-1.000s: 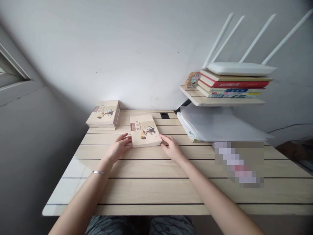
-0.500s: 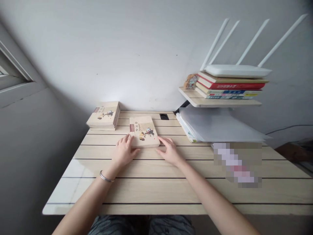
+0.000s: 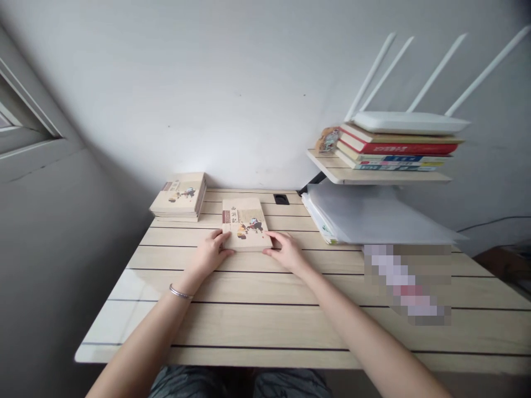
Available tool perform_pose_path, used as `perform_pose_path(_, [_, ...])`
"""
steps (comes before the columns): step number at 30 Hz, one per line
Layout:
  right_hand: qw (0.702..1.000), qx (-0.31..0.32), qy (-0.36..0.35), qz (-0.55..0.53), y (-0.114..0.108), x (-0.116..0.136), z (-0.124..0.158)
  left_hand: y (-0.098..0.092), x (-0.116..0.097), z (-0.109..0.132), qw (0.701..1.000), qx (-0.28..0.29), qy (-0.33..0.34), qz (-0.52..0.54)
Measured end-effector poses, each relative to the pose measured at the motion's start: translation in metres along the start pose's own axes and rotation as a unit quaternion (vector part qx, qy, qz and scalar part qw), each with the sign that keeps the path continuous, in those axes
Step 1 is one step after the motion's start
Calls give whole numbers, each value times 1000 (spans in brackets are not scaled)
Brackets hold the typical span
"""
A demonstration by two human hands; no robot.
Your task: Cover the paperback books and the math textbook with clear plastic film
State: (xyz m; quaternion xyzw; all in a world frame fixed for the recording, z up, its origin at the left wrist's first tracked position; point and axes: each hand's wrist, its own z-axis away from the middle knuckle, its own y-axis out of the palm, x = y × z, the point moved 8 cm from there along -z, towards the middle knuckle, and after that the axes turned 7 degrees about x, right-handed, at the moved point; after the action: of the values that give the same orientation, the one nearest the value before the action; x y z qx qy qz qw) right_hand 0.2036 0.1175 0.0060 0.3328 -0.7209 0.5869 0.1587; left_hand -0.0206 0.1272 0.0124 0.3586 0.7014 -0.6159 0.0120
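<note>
A cream-coloured book (image 3: 246, 213) with dark Chinese characters and a small painted figure scene lies flat on the wooden desk. It may be more than one volume; its thickness is only partly visible. At its near left corner my left hand (image 3: 209, 254) grips the edge, fingers on the side and thumb at the front. My right hand (image 3: 288, 254) holds the near right corner in the same way, closed against the side and front edges. To the left, near the wall, sits a stack of matching books (image 3: 180, 193).
The slatted desk (image 3: 257, 309) meets the wall behind. A raised shelf (image 3: 385, 177) at right bears stacked books (image 3: 406, 148) and a white router (image 3: 410, 121). Papers in clear plastic (image 3: 373, 215) lie beneath it. A black desk socket (image 3: 281, 199) is set near the back. A blurred item (image 3: 409, 284) lies at right.
My fingers have closed in on the book's near corners, the left ones drawing in most. The book stays almost where it was; the whole view has shifted slightly.
</note>
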Motion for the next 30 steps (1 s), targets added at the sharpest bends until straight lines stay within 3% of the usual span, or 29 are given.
perform_pose_path(5, [999,17,7,-31,-3,-9,1,-5,-2,-1,1000,2,-8,4])
perform_pose_path(9, [999,18,16,-29,0,-2,4,-5,0,-5,999,38,-29,22])
perform_pose_path(14, [998,13,41,47,17,37,23,-13,3,-32,999,37,-32,-8])
perform_pose_path(17, [997,52,-16,47,37,71,33,-15,7,-54,998,33,-27,-39])
perform_pose_path(20, [994,82,-66,-7,45,84,34,-18,6,-63,997,12,-32,-72])
perform_pose_path(22, [994,69,-76,-40,37,78,30,-21,-2,-56,995,-11,-36,-93])
perform_pose_path(26, [995,-43,-87,1,6,60,16,-14,-34,-17,990,-36,-14,-135])
perform_pose_path(30, [992,-50,-100,60,13,63,-2,2,-43,16,990,-29,-22,-133])
